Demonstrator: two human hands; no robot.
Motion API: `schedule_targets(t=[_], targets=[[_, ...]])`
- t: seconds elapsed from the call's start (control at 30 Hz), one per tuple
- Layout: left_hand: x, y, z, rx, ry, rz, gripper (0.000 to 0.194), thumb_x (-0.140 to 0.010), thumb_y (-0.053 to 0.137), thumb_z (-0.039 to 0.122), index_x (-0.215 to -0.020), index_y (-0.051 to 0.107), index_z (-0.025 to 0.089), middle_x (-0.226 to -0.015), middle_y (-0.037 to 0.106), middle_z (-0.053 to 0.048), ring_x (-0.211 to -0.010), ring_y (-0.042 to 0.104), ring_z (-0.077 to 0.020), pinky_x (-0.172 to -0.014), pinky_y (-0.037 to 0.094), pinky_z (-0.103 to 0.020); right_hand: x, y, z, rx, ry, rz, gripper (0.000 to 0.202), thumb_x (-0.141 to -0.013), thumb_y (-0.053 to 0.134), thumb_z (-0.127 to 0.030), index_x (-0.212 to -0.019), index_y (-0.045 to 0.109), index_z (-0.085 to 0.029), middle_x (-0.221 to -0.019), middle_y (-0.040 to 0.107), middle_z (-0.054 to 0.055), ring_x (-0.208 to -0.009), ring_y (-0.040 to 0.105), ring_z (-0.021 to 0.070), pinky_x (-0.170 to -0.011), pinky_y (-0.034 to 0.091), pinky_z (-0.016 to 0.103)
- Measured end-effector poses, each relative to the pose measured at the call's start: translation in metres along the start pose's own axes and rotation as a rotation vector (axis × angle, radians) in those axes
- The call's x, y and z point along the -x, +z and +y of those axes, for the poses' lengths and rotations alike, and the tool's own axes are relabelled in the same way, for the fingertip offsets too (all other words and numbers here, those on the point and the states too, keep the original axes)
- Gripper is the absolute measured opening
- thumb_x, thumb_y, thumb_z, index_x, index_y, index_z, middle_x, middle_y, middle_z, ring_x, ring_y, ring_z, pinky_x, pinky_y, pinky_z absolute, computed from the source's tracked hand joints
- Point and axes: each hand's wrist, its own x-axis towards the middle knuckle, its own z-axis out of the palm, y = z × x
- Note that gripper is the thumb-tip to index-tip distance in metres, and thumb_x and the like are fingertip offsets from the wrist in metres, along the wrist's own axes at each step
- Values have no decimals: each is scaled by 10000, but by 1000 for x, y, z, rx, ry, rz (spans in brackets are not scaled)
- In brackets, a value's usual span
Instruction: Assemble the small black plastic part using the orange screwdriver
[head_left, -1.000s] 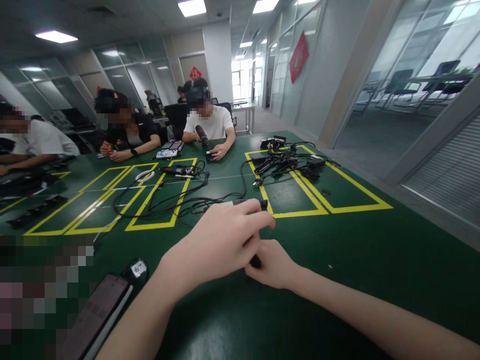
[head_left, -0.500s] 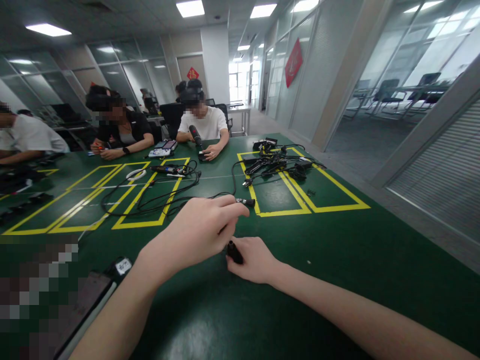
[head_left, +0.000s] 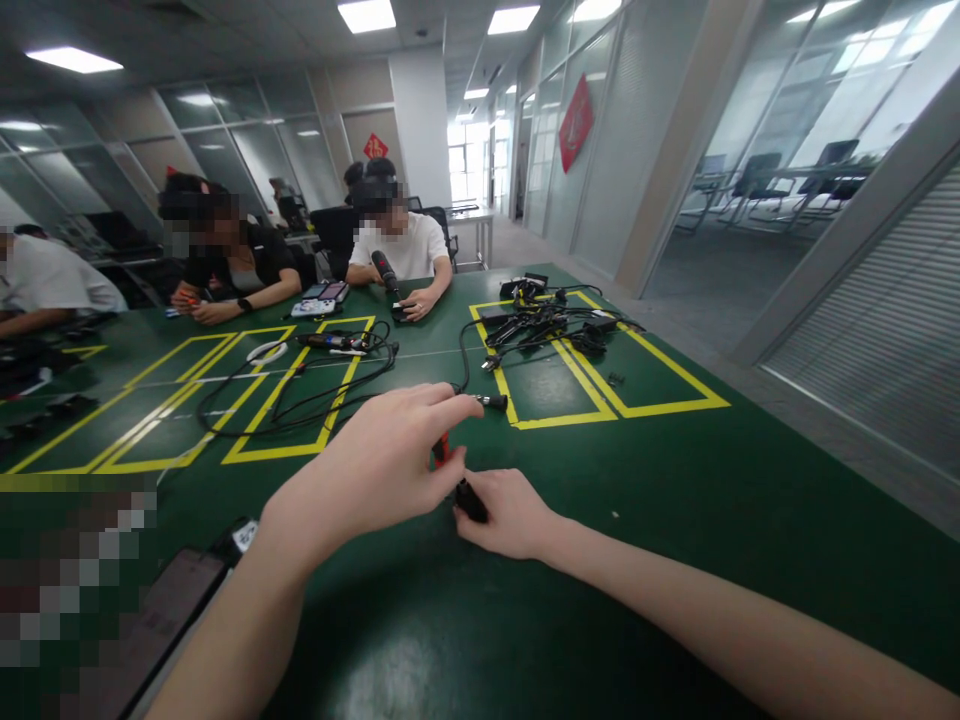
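Observation:
Centre view, my left hand [head_left: 390, 440] is raised with its fingers curled round a tool with a red and black handle [head_left: 442, 451]. Only a short stretch of that handle shows between thumb and index finger, and its kind is hidden. Just below, my right hand [head_left: 514, 512] rests low over the table, closed on a small black object [head_left: 471, 502]. The left thumb is close above this black piece; whether the tool touches it I cannot tell. Beyond my left fingertips lies a black cable end [head_left: 495, 402].
A heap of black cables and adapters [head_left: 536, 325] lies inside yellow tape on the green table [head_left: 637, 530]. More cables [head_left: 337, 395] curl to the left, and a phone-like device [head_left: 176, 610] lies near my left forearm. Across the table a person [head_left: 401, 245] holds a power screwdriver [head_left: 384, 270].
My left fingers have loosened and parted somewhat, so the red part of the handle now shows. My right hand stays on the black object. The view has shifted slightly.

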Motion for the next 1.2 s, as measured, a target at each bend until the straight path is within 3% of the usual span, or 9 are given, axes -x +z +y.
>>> schedule_targets(t=[0.1,0.27,0.47,0.67,0.87,1.03,1.2], targets=[[1,-2,1,18,43,-12,315,-867,561,119,-1145,680,207,-1050,676,-68,-988,646,-225,-833,508,-320,0,-1,0,-4,-4,-5,196,-900,570,-371,-950,612,-186,-902,760,75,-808,704,222,-654,322,297],[3,0,-1,61,43,-36,278,-958,517,177,-1187,659,248,-1094,661,-44,-849,663,-167,-744,499,-279,1,1,0,7,12,-4,191,-895,577,-373,-949,601,-192,-896,759,72,-797,702,224,-642,307,302],[5,-1,-3,58,10,-16,377,-850,570,118,-1194,661,243,-1076,643,-54,-934,662,-204,-761,498,-280,1,1,0,7,4,2,184,-883,582,-355,-974,596,-197,-908,759,68,-790,698,216,-645,329,297],[2,1,-3,83,43,-19,295,-965,522,200,-1230,637,256,-1120,640,-42,-831,653,-162,-706,462,-267,2,1,0,-22,1,10,287,-881,559,-362,-1117,546,-200,-930,763,65,-811,719,242,-655,345,302],[0,0,-2,94,54,-13,337,-865,560,120,-1166,663,228,-1077,637,-52,-934,644,-192,-769,477,-277,2,1,-1,-36,-6,3,259,-871,555,-353,-1079,523,-202,-915,754,65,-799,718,247,-642,327,308],[-1,3,-1,65,52,-17,244,-963,497,176,-1143,653,233,-1066,637,-37,-803,628,-156,-699,447,-272,1,0,-1,-22,21,-27,268,-891,548,-377,-1080,519,-190,-920,749,79,-807,718,252,-648,324,311],[-1,2,-1,48,70,3,295,-870,572,139,-1145,643,220,-1048,626,-49,-924,625,-201,-760,459,-292,1,1,0,-22,16,-39,249,-893,543,-376,-1057,523,-189,-950,744,89,-838,719,256,-652,327,305]])
